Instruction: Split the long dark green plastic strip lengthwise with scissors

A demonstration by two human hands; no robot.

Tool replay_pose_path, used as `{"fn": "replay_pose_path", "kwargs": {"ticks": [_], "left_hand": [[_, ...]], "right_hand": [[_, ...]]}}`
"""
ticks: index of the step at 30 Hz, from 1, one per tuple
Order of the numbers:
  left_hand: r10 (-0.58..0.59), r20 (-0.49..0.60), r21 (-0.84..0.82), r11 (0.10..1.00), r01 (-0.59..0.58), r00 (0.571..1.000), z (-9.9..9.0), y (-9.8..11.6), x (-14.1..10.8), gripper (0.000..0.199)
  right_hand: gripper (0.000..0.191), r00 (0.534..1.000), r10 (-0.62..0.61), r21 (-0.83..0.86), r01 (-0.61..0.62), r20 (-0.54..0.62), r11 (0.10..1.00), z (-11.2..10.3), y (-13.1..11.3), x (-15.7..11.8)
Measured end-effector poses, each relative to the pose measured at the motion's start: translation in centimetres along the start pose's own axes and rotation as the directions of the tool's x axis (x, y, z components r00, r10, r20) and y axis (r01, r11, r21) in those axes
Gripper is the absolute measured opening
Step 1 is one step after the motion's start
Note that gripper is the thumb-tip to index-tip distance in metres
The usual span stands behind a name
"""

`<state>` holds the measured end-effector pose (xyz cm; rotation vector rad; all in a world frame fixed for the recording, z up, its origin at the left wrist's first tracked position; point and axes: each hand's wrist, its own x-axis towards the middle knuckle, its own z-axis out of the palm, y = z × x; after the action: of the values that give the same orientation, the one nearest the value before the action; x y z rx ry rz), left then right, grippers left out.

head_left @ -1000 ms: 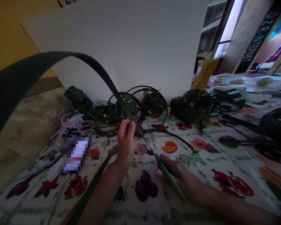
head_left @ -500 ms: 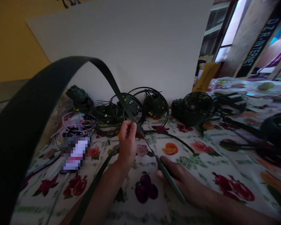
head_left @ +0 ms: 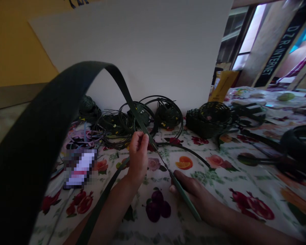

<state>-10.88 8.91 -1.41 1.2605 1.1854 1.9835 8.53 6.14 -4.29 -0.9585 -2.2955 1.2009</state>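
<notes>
My left hand (head_left: 139,153) is closed in a pinch on a long dark green plastic strap (head_left: 124,89). From my fingers the strap arches up and sweeps to the left, very near the camera. Another length of green strap (head_left: 105,195) runs along my left forearm. In my right hand (head_left: 190,187), closed round its grip, is a slim green-handled tool (head_left: 186,199) with a thin metal tip. That tip meets the strap's end just below my left fingertips; whether it goes into or only touches the strap I cannot tell.
Dark woven baskets (head_left: 211,117) and coiled strips (head_left: 114,126) line the back against a white board (head_left: 142,51). A phone-like object, blurred out (head_left: 81,169), lies left beside tangled pastel strips (head_left: 79,136). Strap rolls (head_left: 299,144) are at right. A fruit-patterned cloth (head_left: 193,231) covers the table.
The near part of the strap's arch has shifted a little to the right. The view has turned slightly. Both hands keep their hold in nearly the same place.
</notes>
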Motion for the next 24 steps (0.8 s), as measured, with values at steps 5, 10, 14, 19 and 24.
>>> {"fn": "replay_pose_path", "kwargs": {"ticks": [5, 10, 14, 19, 24], "left_hand": [[0.024, 0.011, -0.032, 0.999, -0.023, 1.000, 0.03, 0.21, 0.23, 0.017], [0.074, 0.017, -0.003, 0.997, -0.074, 0.997, -0.05, 0.42, 0.41, 0.017], [0.076, 0.023, -0.012, 0.997, -0.076, 0.997, -0.05, 0.45, 0.37, 0.016], [0.040, 0.029, -0.045, 0.998, -0.039, 0.999, 0.05, 0.51, 0.17, 0.017], [0.068, 0.020, 0.023, 0.997, -0.068, 0.997, 0.00, 0.43, 0.06, 0.019]], "right_hand": [[0.027, 1.000, 0.009, -0.002, -0.009, -0.015, 1.000, 0.03, -0.10, 0.04], [0.028, 0.999, 0.013, -0.049, -0.015, -0.031, 0.999, 0.05, 0.02, 0.10], [0.028, 0.999, 0.025, -0.038, -0.026, -0.031, 0.999, 0.12, 0.08, 0.07], [0.029, 0.999, 0.045, -0.022, -0.046, -0.030, 0.999, 0.07, -0.11, -0.01], [0.030, 0.999, 0.039, -0.010, -0.039, -0.035, 0.999, -0.05, -0.09, 0.06]]}}
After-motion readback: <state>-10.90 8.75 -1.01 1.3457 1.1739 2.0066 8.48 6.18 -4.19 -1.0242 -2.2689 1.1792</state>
